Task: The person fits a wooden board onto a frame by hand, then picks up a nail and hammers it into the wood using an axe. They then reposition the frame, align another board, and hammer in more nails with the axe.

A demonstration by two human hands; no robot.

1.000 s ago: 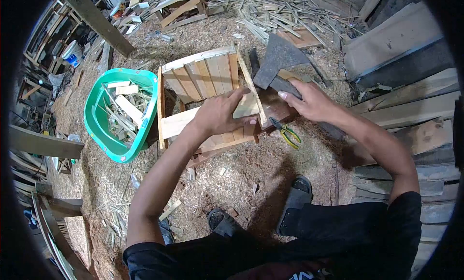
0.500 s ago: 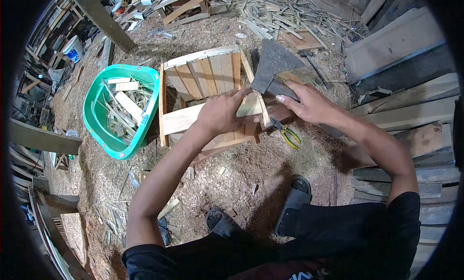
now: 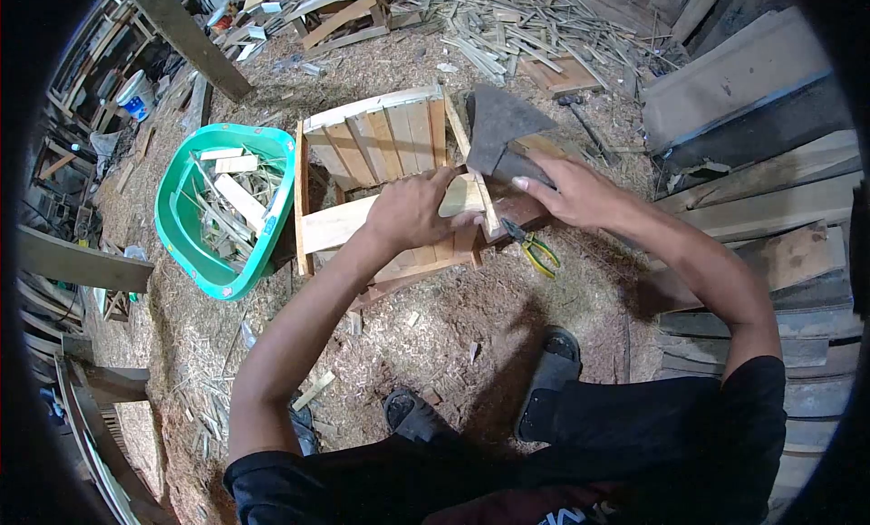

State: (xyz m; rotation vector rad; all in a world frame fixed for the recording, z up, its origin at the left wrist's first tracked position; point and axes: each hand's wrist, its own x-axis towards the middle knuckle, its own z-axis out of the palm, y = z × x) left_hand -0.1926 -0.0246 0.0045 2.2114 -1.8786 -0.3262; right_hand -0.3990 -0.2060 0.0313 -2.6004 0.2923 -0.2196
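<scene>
A slatted wooden frame (image 3: 390,140) lies on the sawdust-covered ground. My left hand (image 3: 410,210) grips the pale board (image 3: 335,224) across its near side, close to the frame's right corner. Wrapped round a block wrapped in dark, rough sheet (image 3: 509,126) is my right hand (image 3: 569,192), just right of that corner. The dark sheet touches or nearly touches the frame's right rail (image 3: 487,203). Yellow-green pliers (image 3: 536,251) rest just below my right hand, their jaws by the rail's end.
A green tub (image 3: 169,244) with wood offcuts stands left of the frame. A post (image 3: 186,40) rises at the upper left. Scrap sticks (image 3: 535,36) are heaped at the back. Planks (image 3: 770,208) line the right side. My sandalled feet (image 3: 553,371) are below.
The view has shifted slightly. Both hands keep nearly the same places, and the dark sheet has moved a little left and down beside the frame's corner.
</scene>
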